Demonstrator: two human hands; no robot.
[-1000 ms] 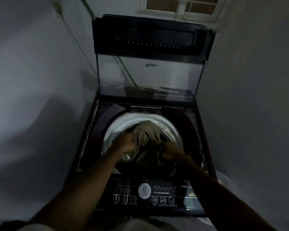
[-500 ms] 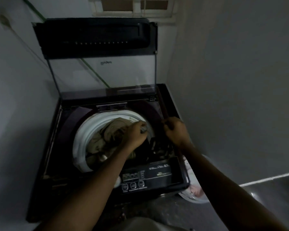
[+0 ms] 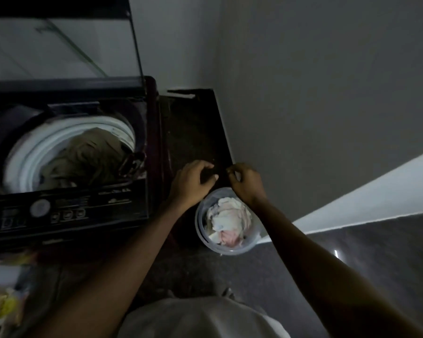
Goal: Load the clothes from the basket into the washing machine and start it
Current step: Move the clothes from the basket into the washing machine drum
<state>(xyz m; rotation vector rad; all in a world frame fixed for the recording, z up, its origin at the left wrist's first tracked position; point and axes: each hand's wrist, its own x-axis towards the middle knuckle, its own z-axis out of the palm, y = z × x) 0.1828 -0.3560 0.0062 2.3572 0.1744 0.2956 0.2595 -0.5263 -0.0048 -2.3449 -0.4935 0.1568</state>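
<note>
The dark top-loading washing machine (image 3: 88, 208) stands at the left with its glass lid (image 3: 59, 45) raised. Olive-brown clothes (image 3: 88, 154) lie in its white drum (image 3: 27, 164). On the floor to the machine's right stands a round translucent basket (image 3: 202, 230) with pale white and pink clothes (image 3: 227, 223) in it. My left hand (image 3: 193, 182) and my right hand (image 3: 246, 182) hover just above the basket's far rim, fingers loosely curled, holding nothing.
A grey wall (image 3: 327, 93) rises close on the right of the basket. A dark floor strip (image 3: 195, 132) runs between machine and wall. Bright blurred packets (image 3: 7, 306) lie at the lower left. The control panel (image 3: 66, 211) faces me.
Both hands left the drum and swung right and down to above the basket. The view turned right, so the machine slid to the left and the basket came into sight.
</note>
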